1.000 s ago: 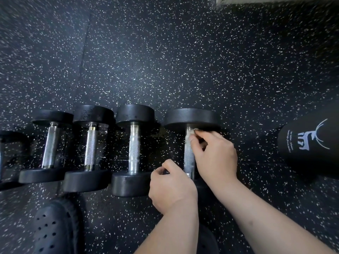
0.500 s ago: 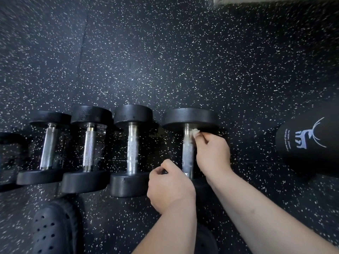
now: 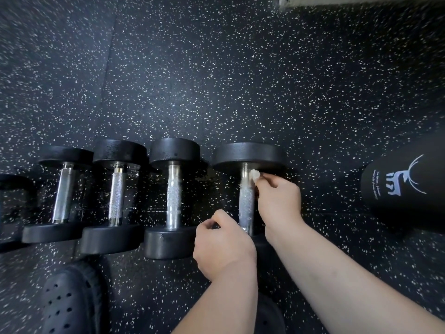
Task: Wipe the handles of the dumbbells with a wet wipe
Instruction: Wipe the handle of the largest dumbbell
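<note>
Several black dumbbells with metal handles lie in a row on the speckled floor. My right hand (image 3: 279, 201) pinches a small white wet wipe (image 3: 254, 175) against the far end of the rightmost dumbbell's handle (image 3: 246, 201), just below its far weight (image 3: 249, 154). My left hand (image 3: 222, 244) is curled around the near end of that dumbbell and hides its near weight. To the left lie the third dumbbell (image 3: 173, 196), the second (image 3: 116, 196) and the first (image 3: 63, 195).
A black bag or cushion with a white deer logo (image 3: 407, 186) sits at the right. A black perforated clog (image 3: 69, 300) is at the lower left, another dark shoe (image 3: 269, 314) between my arms. A further dumbbell (image 3: 9, 208) is cut off at the left edge.
My right hand slid from over the handle to its right side, exposing the handle, with the wipe staying at the far end. My left hand kept its hold at the near end.
</note>
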{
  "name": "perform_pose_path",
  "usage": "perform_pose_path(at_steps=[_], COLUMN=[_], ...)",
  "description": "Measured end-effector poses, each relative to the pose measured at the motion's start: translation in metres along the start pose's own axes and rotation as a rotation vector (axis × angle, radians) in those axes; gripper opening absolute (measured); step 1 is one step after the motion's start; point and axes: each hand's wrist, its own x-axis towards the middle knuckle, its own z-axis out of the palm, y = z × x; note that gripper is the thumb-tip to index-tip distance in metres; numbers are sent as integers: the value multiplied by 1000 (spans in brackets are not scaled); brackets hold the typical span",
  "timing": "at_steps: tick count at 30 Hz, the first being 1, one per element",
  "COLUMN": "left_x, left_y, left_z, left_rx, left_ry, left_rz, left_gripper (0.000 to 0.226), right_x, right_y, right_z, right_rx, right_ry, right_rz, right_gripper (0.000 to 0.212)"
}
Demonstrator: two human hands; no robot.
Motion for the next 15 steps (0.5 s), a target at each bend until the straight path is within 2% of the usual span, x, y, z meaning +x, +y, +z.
perform_pose_path(at_steps=[3,5,8,11,15], left_x=[0,1,1,1,0], left_y=[0,0,0,-2,-2], left_z=[-1,-1,-2,-1,0], left_rx=[2,11,10,11,11], left_ry=[0,7,7,-1,-5], left_rz=[5,15,17,28,26], left_gripper=[37,38,36,36,34], right_x=[-9,-7,7,21,29], right_y=[-3,-10,-13,-5,3], right_z=[6,8,4,6,4], right_rx=[-42,76,323,373,456], right_ry=[-2,-45,-211,-315,-316], right_rz=[-42,109,362,437,493], right_gripper=[29,35,36,35,30])
